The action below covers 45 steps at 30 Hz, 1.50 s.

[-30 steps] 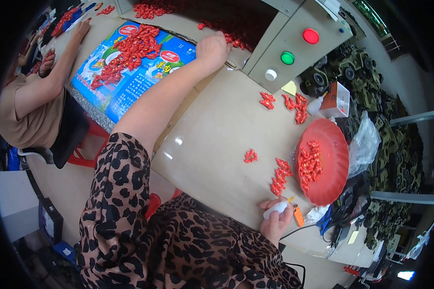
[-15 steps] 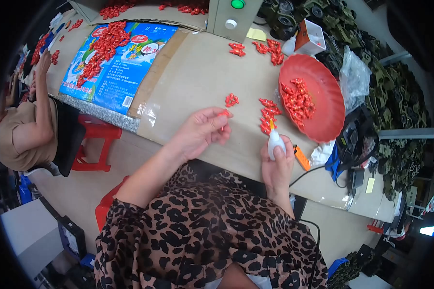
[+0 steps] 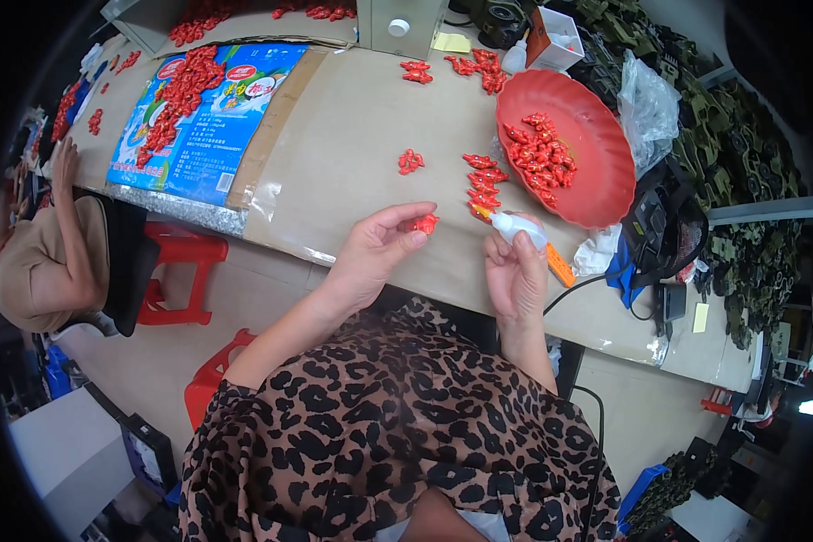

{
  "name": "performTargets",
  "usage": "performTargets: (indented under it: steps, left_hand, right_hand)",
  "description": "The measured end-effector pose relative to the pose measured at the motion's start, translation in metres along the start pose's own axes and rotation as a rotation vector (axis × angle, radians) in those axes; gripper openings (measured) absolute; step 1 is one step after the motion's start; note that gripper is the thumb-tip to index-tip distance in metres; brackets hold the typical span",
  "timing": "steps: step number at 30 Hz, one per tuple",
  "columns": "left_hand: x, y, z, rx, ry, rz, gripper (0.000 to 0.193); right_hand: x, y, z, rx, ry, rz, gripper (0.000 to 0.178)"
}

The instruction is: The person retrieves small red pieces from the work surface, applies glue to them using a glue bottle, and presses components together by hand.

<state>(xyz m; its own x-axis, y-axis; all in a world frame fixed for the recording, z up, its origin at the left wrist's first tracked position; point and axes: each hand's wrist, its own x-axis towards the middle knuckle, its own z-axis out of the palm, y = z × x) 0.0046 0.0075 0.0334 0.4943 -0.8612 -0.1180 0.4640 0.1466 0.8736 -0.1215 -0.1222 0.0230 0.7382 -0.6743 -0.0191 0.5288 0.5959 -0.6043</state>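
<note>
Between thumb and fingertips, my left hand (image 3: 375, 248) pinches a small red plastic piece (image 3: 425, 223) just over the table's near edge. My right hand (image 3: 518, 271) is wrapped round a white squeeze bottle (image 3: 518, 229) with a yellow-orange nozzle (image 3: 481, 210). The nozzle points left toward the held piece, with a gap between them. Beyond the bottle lies a column of red pieces (image 3: 483, 179). A small cluster of red pieces (image 3: 411, 162) sits farther left. More red pieces (image 3: 542, 158) lie in a red scalloped bowl (image 3: 605, 126) at the right.
A blue printed cardboard sheet (image 3: 208, 135) holds a heap of red pieces at the left. Farther back stand a grey metal box (image 3: 402, 27) and a small carton (image 3: 556, 41). An orange tool (image 3: 561, 269) lies near my right hand. At far left another person (image 3: 50, 244) sits.
My right hand has tipped the bottle from upright to leaning left, its nozzle nearer the red piece. My left fingers have turned the piece outward. The whole view has shifted slightly.
</note>
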Motion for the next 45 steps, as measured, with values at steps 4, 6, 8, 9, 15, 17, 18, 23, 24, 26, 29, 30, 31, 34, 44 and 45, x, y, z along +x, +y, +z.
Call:
performTargets:
  steps: [4,6,8,9,15,17,18,23,24,26,29,30,31,34,44,45]
  left_hand:
    - [0.007,-0.006,-0.002,0.098,0.019,0.032,0.034]
    - [0.009,-0.009,-0.002,0.097,0.021,0.048,0.034]
    - [0.011,-0.011,0.001,0.032,0.047,0.062,0.028]
    - [0.011,-0.011,0.001,0.031,0.048,0.060,0.028]
    - [0.013,-0.008,-0.001,0.094,0.043,0.019,0.022]
    - [0.012,-0.008,0.000,0.018,0.044,0.063,0.022]
    - [0.013,-0.010,0.000,0.017,0.044,0.061,0.022]
    - [0.013,-0.017,-0.005,0.037,0.042,0.113,0.022]
    - [0.013,-0.017,-0.005,0.035,0.044,0.111,0.022]
    - [0.013,-0.016,-0.005,0.013,0.052,0.113,0.023]
    - [0.012,-0.016,-0.006,0.002,0.073,0.099,0.024]
    - [0.012,-0.016,-0.006,0.000,0.074,0.099,0.024]
    - [0.012,-0.016,-0.005,-0.005,0.079,0.097,0.024]
    - [0.011,-0.016,-0.004,-0.010,0.087,0.096,0.024]
    - [0.011,-0.016,-0.004,0.006,0.098,0.102,0.024]
    - [0.011,-0.017,-0.004,0.005,0.098,0.101,0.024]
  right_hand:
    - [0.003,-0.002,0.006,0.054,-0.006,-0.005,0.024]
    - [0.004,-0.001,0.010,-0.135,-0.001,-0.070,0.024]
    - [0.002,0.004,0.007,-0.196,0.013,-0.082,0.025]
    - [0.001,0.006,0.005,-0.257,0.026,-0.096,0.026]
    - [-0.004,0.013,0.004,-0.466,-0.008,-0.253,0.023]
    - [-0.007,0.015,0.004,-0.528,-0.026,-0.285,0.023]
    - [-0.008,0.016,0.005,-0.588,-0.045,-0.320,0.023]
    - [-0.011,0.020,0.004,-0.755,-0.098,-0.415,0.024]
    - [-0.011,0.020,0.003,-0.779,-0.118,-0.459,0.025]
    - [-0.012,0.021,0.003,-0.832,-0.136,-0.487,0.026]
    - [-0.012,0.021,0.004,-0.928,-0.165,-0.548,0.028]
    - [-0.012,0.020,0.004,-0.971,-0.175,-0.580,0.028]
    - [-0.012,0.021,0.004,-0.972,-0.175,-0.578,0.028]
    - [-0.012,0.021,0.003,-1.022,-0.174,-0.593,0.029]
    - [-0.013,0.021,0.004,-1.011,-0.171,-0.587,0.029]
    - [-0.013,0.021,0.003,-1.009,-0.167,-0.585,0.029]
